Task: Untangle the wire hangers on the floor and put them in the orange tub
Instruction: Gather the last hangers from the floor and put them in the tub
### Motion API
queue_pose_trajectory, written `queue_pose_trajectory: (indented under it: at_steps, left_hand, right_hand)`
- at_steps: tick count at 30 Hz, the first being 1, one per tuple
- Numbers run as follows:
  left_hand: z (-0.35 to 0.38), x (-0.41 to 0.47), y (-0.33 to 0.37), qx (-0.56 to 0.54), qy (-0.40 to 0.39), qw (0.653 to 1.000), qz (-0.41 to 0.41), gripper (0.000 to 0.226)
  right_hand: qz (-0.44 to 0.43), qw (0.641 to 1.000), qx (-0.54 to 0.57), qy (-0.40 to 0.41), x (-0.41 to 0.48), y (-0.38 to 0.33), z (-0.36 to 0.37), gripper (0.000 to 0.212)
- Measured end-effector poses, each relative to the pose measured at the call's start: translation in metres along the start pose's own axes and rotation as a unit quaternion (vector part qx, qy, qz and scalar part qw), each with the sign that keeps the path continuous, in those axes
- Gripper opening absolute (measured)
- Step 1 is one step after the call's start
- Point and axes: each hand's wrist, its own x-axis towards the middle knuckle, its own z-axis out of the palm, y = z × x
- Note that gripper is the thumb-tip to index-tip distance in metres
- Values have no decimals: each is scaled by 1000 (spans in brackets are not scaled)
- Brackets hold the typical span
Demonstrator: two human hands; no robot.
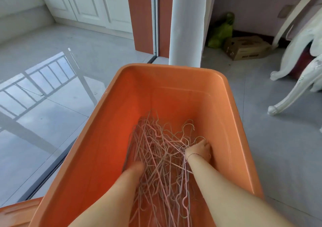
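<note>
the fingers (207, 145) of the right hand (198, 151) curl down round the hook ends of the wire hangers (156, 150), close to the right wall of the orange tub (174, 69). a thin bracelet (193, 155) sits on that wrist. the left hand (134, 168) is low in the tub too, at the left side of the pile. it is blurry and its fingers are hidden by the wires, so it is not clear if they are open or closed.

the hangers are thin, mostly pink with a few grey ones. they lie in a loose heap on the bottom of the tub, with the hooks bunched near the right hand. holding them by the hooks probably keeps them together so they go in as one bunch. the left hand may be there to push the long sides down flat.

no hangers show on the grey floor (278, 148) here, so the job looks almost done.

an orange lid (17, 211) peeks in at the bottom left. a cardboard box (245, 47), a green bag (221, 33) and a white chair leg (287, 97) are off to the right.
</note>
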Motion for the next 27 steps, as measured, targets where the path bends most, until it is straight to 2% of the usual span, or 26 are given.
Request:
queue_pose_trajectory:
  at_steps: [4, 6, 8, 10, 11, 13, 15, 17, 19, 21, 22, 24, 27]
  left_hand:
    - [3, 10, -11, 50, -3, 999, -9, 42]
    - [0, 9, -8, 67, 13, 998, 1, 41]
    - [-4, 8, -7, 67, 23, 997, 5, 37]
    - [-8, 0, -6, 19, 33, 999, 14, 37]
    - [-10, -2, -7, -14, 32, 999, 21, 38]
    - [-18, -11, -7, -83, 13, 996, 30, 36]
    - [-27, -22, -3, -121, -22, 992, 17, 25]
    - [-34, -29, 8, -148, -22, 988, 42, 33]
    - [-41, -38, 26, -184, 10, 978, 96, 34]
    - [-48, -45, 44, -185, 81, 966, 164, 30]
    - [-52, -49, 50, -155, 117, 962, 192, 29]
    - [-57, -52, 53, -66, 151, 964, 206, 29]
    - [-56, -47, 44, 73, 149, 978, 123, 37]
  right_hand:
    - [63, 989, 114, 70, -10, 11, 8, 62]
    - [112, 979, 157, 72, -17, 14, 5, 62]
    - [186, 954, 234, -2, -28, 15, 1, 63]
    - [216, 919, 299, -141, -34, 18, -5, 56]
    - [210, 903, 309, -211, -35, 20, -10, 54]
    - [177, 896, 299, -275, -42, 20, -18, 55]
    - [156, 892, 325, -272, -50, 18, -22, 50]
    - [155, 874, 393, -239, -63, 12, -26, 45]
    - [134, 847, 483, -178, -73, 2, -32, 36]
    - [94, 826, 545, -114, -79, -10, -42, 39]
    - [77, 840, 529, -91, -79, -13, -46, 43]
    - [65, 895, 436, -68, -76, -12, -50, 41]
    - [106, 957, 244, -114, -66, 6, -44, 17]
